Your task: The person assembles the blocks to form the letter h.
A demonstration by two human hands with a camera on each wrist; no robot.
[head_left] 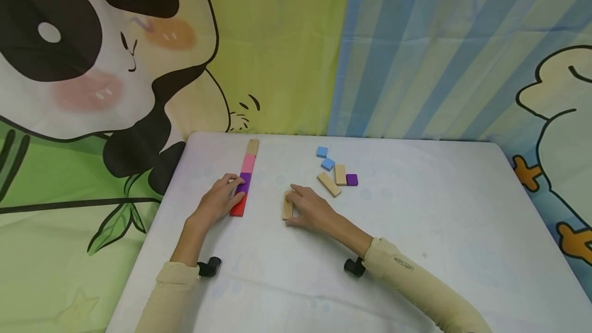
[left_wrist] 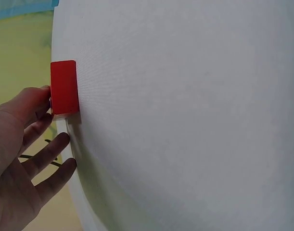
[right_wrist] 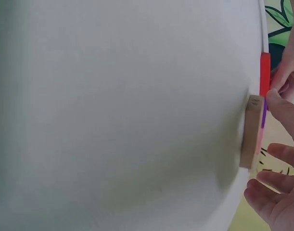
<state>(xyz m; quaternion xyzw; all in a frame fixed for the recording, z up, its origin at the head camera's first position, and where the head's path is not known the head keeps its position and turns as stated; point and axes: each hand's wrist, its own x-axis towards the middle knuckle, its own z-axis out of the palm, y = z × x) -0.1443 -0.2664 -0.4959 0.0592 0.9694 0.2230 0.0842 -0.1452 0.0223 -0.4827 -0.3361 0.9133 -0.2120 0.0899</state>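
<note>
A line of flat blocks runs along the table's left part: a natural wood block [head_left: 252, 147] at the far end, a pink block [head_left: 248, 163], a purple block [head_left: 245, 183] and a red block [head_left: 238, 208] nearest. My left hand [head_left: 217, 199] pinches the purple block, thumb close to the red one. In the left wrist view the red block [left_wrist: 64, 87] hides what lies behind it. To the right of the line, my right hand [head_left: 312, 209] spans a wooden block [head_left: 287, 205] lengthwise, thumb at its near end and fingers at its far end.
Beyond my right hand lie two light-blue blocks [head_left: 328, 164], two wooden blocks [head_left: 340, 174] and a small purple block [head_left: 352, 180]. A white cloth covers the table [head_left: 439, 220]. Behind it hangs a printed cloth [head_left: 277, 55] with a panda.
</note>
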